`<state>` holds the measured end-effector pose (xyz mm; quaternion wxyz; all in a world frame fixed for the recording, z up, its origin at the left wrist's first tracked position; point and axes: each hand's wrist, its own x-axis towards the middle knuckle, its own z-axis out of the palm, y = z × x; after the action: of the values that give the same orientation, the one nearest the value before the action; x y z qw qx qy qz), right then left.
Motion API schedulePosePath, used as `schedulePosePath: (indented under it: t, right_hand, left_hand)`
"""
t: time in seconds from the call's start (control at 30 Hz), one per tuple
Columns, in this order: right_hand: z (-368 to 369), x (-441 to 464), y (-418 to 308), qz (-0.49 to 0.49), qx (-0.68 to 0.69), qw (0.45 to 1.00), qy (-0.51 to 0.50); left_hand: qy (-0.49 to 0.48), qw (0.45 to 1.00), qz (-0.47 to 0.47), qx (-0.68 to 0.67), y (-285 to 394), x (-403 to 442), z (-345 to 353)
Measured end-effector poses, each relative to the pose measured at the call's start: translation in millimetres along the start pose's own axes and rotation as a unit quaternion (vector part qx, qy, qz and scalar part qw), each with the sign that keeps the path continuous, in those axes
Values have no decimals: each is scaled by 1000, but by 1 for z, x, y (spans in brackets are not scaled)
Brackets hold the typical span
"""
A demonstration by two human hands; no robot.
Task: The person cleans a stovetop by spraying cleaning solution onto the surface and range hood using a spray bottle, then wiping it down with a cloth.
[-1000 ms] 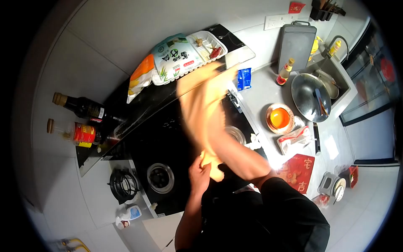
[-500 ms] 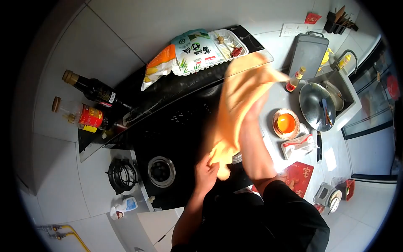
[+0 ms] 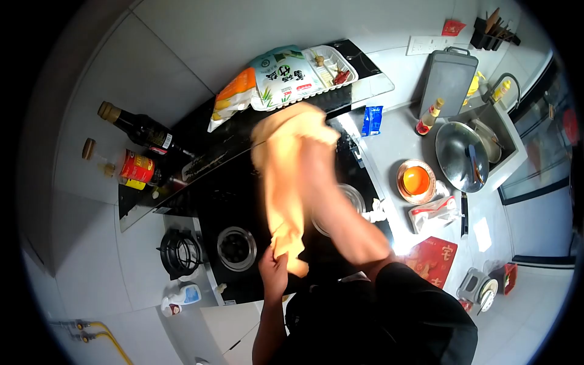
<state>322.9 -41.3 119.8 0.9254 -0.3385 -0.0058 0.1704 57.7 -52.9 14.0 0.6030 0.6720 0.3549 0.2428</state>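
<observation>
An orange cloth [image 3: 281, 194] stretches between my two hands over the black gas stove. Its lower end is gripped in my left hand [image 3: 274, 272], close to the stove's front edge. My right hand [image 3: 315, 155] is at the upper end, against the lower part of the slanted black range hood [image 3: 213, 137]. The cloth wraps over its fingers, which are hidden and blurred by motion. Below the cloth lies the black stovetop [image 3: 210, 194], with a left burner [image 3: 236, 248] and a right burner [image 3: 347, 207] partly behind my right forearm.
Bags [image 3: 283, 76] and a plastic tray [image 3: 334, 64] rest on the hood's ledge. Bottles [image 3: 143, 131] stand at the left. To the right are a blue packet [image 3: 371, 120], an orange bowl [image 3: 416, 180], a wok [image 3: 461, 152], a knife [image 3: 464, 216] and a sink [image 3: 511, 137].
Both hands and the cloth have moved left, the right hand from the hood's right end toward its middle. The blue packet and right burner have come into view.
</observation>
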Motion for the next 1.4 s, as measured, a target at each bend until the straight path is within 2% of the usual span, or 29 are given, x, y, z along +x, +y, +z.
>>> schedulePosePath:
  t: [0.03, 0.1, 0.23, 0.27, 0.3, 0.4, 0.43, 0.47, 0.5, 0.53, 0.57, 0.63, 0.67, 0.7, 0.73, 0.8, 0.83, 0.9, 0.93, 0.97, 1.03, 1.1, 1.17, 1.23, 1.3, 1.4]
  right_hand:
    - [-4, 17, -27, -38, 11, 999, 23]
    - [-46, 63, -75, -172, 26, 976, -132]
    - [-58, 95, -106, -210, -5, 969, 128]
    - [-59, 98, -108, -197, 15, 969, 146]
    - [-55, 99, -104, -198, 16, 969, 144]
    - [-44, 91, -88, -160, 25, 978, 135]
    - [-40, 93, -71, -157, -22, 978, 133]
    - [-37, 88, -48, -186, -66, 976, 88]
    - [-33, 84, -26, -227, -134, 963, 54]
    - [-6, 57, -16, -162, -52, 984, 59]
    - [2, 51, 10, -147, -23, 988, 50]
    - [36, 8, 25, -138, -127, 982, 36]
    - [46, -2, 44, -79, -74, 993, 44]
    - [50, -12, 60, -82, -195, 977, 40]
    - [65, -26, 76, -51, -122, 990, 43]
    - [84, -54, 88, -24, -125, 992, -9]
    - [92, -60, 90, 7, -181, 984, -5]
    - [101, -66, 99, 85, -54, 995, 7]
    - [97, -64, 99, 75, -25, 997, -9]
    - [93, -59, 97, 91, 51, 994, -39]
    - [78, -47, 81, -5, 34, 997, -71]
    - [56, -23, 51, -90, -79, 993, -3]
    - [7, 35, 33, -69, 69, 992, -74]
    - [-15, 48, -33, -34, 23, 996, -77]
    - [-58, 102, -58, -52, 54, 996, -47]
    - [-64, 110, -90, -120, 14, 991, 59]
  left_hand:
    - [-22, 998, 24, 45, 7, 7, 8]
    - [-78, 991, 63, 88, 25, 21, 39]
    - [-151, 985, 66, 47, 66, 30, 80]
    - [-156, 986, 58, 29, 66, 30, 85]
    - [-156, 983, 87, 34, 78, 28, 85]
    - [-161, 980, 84, 84, 62, 25, 63]
    - [-147, 982, 95, 67, 52, 23, 52]
    - [-135, 984, 106, 49, 42, 20, 39]
    - [-117, 988, 77, 68, 34, 16, 25]
    - [-101, 991, 60, 60, 20, 14, 9]
    - [-85, 994, 43, 52, 8, 11, -5]
    - [-48, 998, 22, 37, 1, 1, -32]
    - [-43, 998, 17, 49, -16, -1, -49]
    - [-37, 999, 5, 20, -21, -4, -62]
    - [-24, 1000, 9, 2, -23, -7, -71]
    - [4, 999, 1, -32, -17, -13, -83]
    - [0, 999, 4, -32, -18, -12, -88]
    - [4, 998, -2, -55, -20, -13, -96]
    - [-7, 999, -6, -50, -19, -12, -99]
    - [-8, 999, -6, -49, -18, -12, -99]
    - [-24, 999, 5, -48, -16, -8, -94]
    - [-35, 999, 4, -30, -18, -3, -87]
    - [-55, 998, 29, 4, 6, 3, -68]
    - [-113, 993, 38, 15, 21, 12, -48]
    - [-152, 985, 69, -55, 35, 23, -15]
    - [-208, 974, 85, 28, 49, 42, 14]
